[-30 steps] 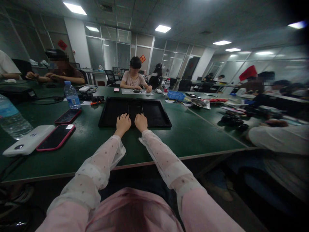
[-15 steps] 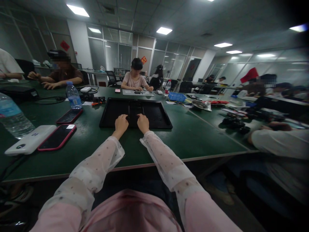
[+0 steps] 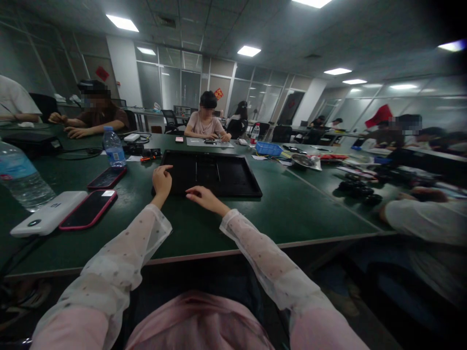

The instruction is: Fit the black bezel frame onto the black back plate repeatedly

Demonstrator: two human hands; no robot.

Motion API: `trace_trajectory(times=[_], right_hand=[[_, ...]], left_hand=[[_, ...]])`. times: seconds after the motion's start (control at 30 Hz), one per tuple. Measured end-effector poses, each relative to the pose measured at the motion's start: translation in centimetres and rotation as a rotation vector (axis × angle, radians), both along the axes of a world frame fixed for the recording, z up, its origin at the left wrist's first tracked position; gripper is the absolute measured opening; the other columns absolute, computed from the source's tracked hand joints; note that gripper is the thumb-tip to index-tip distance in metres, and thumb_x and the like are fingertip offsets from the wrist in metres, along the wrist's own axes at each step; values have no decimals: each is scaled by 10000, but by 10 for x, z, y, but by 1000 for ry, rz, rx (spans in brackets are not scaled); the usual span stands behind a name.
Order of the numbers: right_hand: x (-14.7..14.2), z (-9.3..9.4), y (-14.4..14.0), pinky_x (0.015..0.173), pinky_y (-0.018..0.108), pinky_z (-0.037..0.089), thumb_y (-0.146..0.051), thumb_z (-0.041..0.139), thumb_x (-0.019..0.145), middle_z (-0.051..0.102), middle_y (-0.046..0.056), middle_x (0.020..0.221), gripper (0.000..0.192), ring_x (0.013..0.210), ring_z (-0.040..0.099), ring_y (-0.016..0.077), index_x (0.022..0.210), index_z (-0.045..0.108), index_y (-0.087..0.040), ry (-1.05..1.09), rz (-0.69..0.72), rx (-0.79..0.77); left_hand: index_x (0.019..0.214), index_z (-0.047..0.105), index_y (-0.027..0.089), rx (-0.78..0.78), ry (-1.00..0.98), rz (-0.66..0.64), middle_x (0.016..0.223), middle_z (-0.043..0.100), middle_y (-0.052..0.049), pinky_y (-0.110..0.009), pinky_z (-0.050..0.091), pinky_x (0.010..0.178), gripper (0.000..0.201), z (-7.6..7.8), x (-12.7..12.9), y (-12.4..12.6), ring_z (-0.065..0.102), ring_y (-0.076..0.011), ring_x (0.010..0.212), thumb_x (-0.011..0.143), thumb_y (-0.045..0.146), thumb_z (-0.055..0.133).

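Black tray lies on the green table, long axis across the body, straight ahead. Left hand at the tray's near-left corner, fingers loose, holding nothing. Right hand flat, empty, just short of its near edge. Hands apart.

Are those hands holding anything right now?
No. The left hand touches the black tray's near-left corner; the right hand hovers open by its near rim.

No text can be read: the label on the water bottle near the table's far left is too blurred, as are the red wall signs.
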State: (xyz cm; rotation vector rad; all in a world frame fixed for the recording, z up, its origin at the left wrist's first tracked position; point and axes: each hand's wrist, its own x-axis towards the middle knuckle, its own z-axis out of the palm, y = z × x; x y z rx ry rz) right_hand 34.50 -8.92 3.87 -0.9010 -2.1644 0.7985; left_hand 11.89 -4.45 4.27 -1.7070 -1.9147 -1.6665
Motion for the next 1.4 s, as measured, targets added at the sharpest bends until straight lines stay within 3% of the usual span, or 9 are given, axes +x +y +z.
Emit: trace_trajectory(times=[0.13, 0.27, 0.37, 0.57, 0.8, 1.0, 1.2, 1.3, 1.4], right_hand=[[-57, -8, -36, 943, 328, 556, -339, 982, 720, 758, 35, 1117, 662, 1041, 711, 190, 1280, 657, -200, 139, 364, -351], [-73, -9, -43, 899, 314, 556, -283, 906, 800, 748, -2, 960, 299, 949, 700, 185, 979, 689, -184, 92, 517, -395], [-65, -5, -29, 866, 309, 531, -153, 728, 910, 709, -6, 876, 96, 863, 663, 176, 854, 661, -195, -13, 293, -163], [-25, 10, 8, 951, 337, 509, -69, 490, 957, 723, 54, 1027, 226, 1005, 651, 206, 954, 655, -223, -84, -250, 204], [11, 9, 30, 903, 361, 544, -157, 607, 837, 743, 36, 944, 114, 933, 689, 197, 913, 680, -200, 149, -64, 31], [23, 16, 42, 971, 405, 561, -142, 514, 733, 737, 28, 872, 251, 920, 720, 202, 927, 653, -218, 453, -249, -9], [28, 21, 48, 940, 395, 577, -165, 509, 718, 731, 20, 840, 243, 889, 715, 200, 916, 637, -225, 482, -265, -15], [29, 22, 48, 955, 411, 574, -172, 508, 723, 739, 35, 872, 248, 916, 718, 209, 923, 647, -220, 457, -249, -21], [34, 24, 51, 950, 421, 576, -184, 513, 727, 744, 47, 882, 245, 921, 723, 216, 923, 657, -216, 456, -248, -8]], left_hand=[[1121, 782, 162, 38, -120, -20, 1221, 775, -116, -417, 501, 1134, 460, 17, 5, 13, 696, -252, 1179, 850, 46, 429], [1144, 788, 138, 47, -151, -84, 1195, 780, -128, -411, 529, 1098, 439, 34, 2, 24, 711, -248, 1124, 855, 64, 465], [1150, 786, 152, 29, -179, -176, 1222, 784, -117, -399, 525, 1115, 414, 40, 7, 31, 720, -234, 1148, 883, 75, 480], [1193, 760, 138, -106, -275, -507, 1227, 784, -143, -353, 616, 944, 367, 22, 37, 27, 774, -190, 913, 939, 156, 497], [1133, 777, 132, -237, -246, -795, 1009, 795, -152, -349, 637, 779, 435, 7, 47, -11, 763, -225, 818, 933, 509, 693], [1058, 785, 180, -341, -284, -917, 954, 780, -108, -316, 612, 702, 456, 1, 74, -54, 724, -185, 729, 825, 567, 842], [1191, 760, 153, -839, -371, -1470, 1160, 783, -156, -269, 550, 596, 749, -15, 118, -88, 672, -121, 604, 617, 572, 996], [1095, 807, 163, -957, -199, -1610, 1085, 804, -114, -290, 589, 734, 620, -11, 126, -91, 743, -192, 811, 604, 476, 1021], [909, 825, 141, -856, -68, -1514, 935, 804, -86, -277, 577, 811, 380, -7, 126, -84, 748, -216, 890, 707, 436, 954]])
